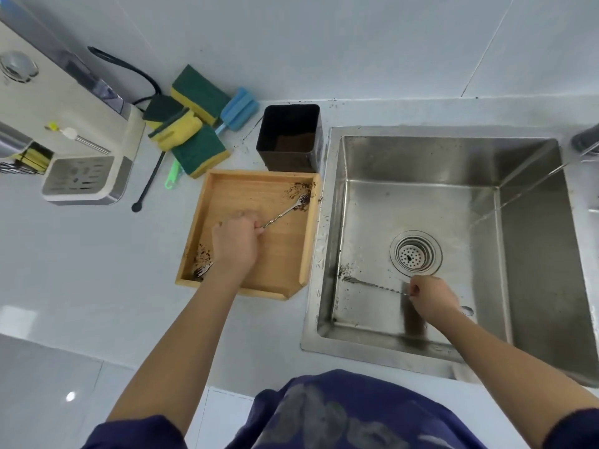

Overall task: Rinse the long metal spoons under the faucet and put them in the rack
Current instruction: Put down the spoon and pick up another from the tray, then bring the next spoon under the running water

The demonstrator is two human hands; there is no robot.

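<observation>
My left hand point(236, 244) is over the wooden tray point(311, 228), closed on a long twisted metal spoon point(285, 212) whose dirty bowl points up and right. A fork-like end point(201, 271) pokes out below my wrist at the tray's near left corner. Inside the steel sink point(421, 202), my right hand point(432, 296) pinches a second long metal spoon point(372, 284); its forked tip lies left on the sink floor and its bowl point(467, 310) shows right of the hand. Water point(486, 218) streams in from the faucet point(588, 140) at the right edge.
A black container point(290, 137) with brown grounds stands behind the tray. Green-yellow sponges point(191, 131) and a blue brush point(238, 108) lie at the back left. A cream dispenser with a drip grille point(81, 176) sits far left. Coffee grounds speckle the tray and sink.
</observation>
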